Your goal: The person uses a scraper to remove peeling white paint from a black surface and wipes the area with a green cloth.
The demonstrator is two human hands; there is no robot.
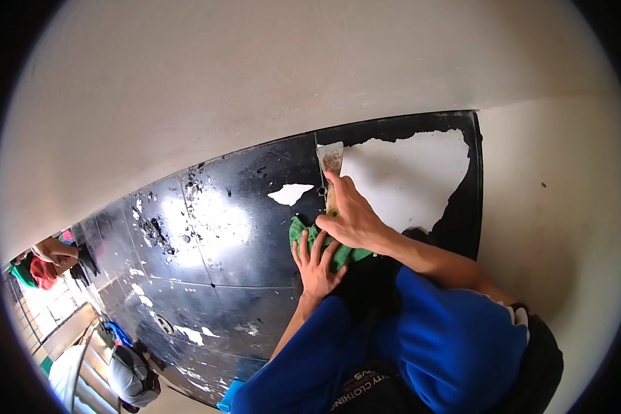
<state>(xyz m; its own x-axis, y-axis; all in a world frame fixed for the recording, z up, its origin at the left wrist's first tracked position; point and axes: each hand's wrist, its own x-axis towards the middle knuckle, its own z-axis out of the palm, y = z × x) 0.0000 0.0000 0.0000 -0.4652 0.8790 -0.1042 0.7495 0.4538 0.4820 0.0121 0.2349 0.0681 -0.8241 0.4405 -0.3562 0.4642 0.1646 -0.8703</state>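
Observation:
My right hand [352, 215] is closed around the handle of a paint scraper [332, 160], whose broad, rust-stained blade points to the far side. The blade rests on or just above a black tiled surface [255, 265], by the left edge of a large bare white patch [403, 172]. My left hand [315, 265] lies with fingers spread on a crumpled green cloth [298, 233], just left of and nearer than the right hand. The cloth is partly hidden under both hands. A smaller white patch [291, 194] shows left of the scraper.
A pale wall [255, 83] bounds the black surface at the far side, and another pale wall [552, 193] stands at the right. Chips and worn spots dot the left part. Clothes [43, 270] and a grey-and-black bag-like item [131, 378] are at the far left.

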